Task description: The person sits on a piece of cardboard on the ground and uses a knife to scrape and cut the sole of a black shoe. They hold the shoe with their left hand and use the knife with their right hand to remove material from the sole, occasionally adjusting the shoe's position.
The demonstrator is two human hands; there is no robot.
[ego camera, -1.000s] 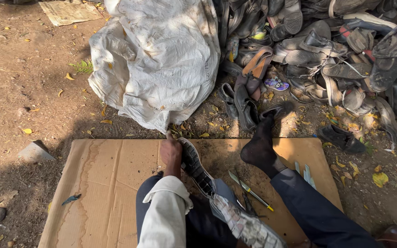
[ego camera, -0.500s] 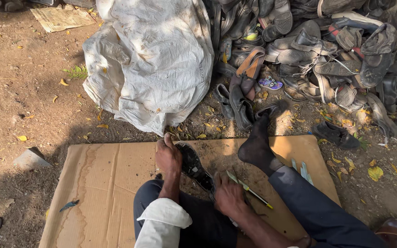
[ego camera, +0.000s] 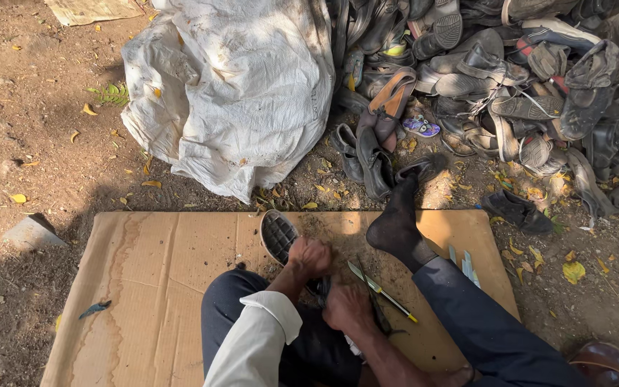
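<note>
I sit on a sheet of cardboard (ego camera: 166,279) with my legs out in front. My left hand (ego camera: 309,256) is closed around a worn dark shoe (ego camera: 279,235), sole up, its toe pointing away from me. My right hand (ego camera: 347,307) is closed low down at the shoe's near end; what it holds is hidden. A thin knife with a yellow-green handle (ego camera: 381,290) lies on the cardboard just right of my right hand. My foot in a black sock (ego camera: 395,222) rests beyond it.
A big white sack (ego camera: 231,86) stands behind the cardboard. A heap of old shoes and sandals (ego camera: 510,79) fills the upper right. Bare dirt with dry leaves lies to the left, with a flat grey stone (ego camera: 34,233). A brown shoe (ego camera: 603,362) sits at the lower right.
My left hand drew back from the shoe's far end to its middle, uncovering the sole's toe. My right hand came into view and settled at the shoe's near end.
</note>
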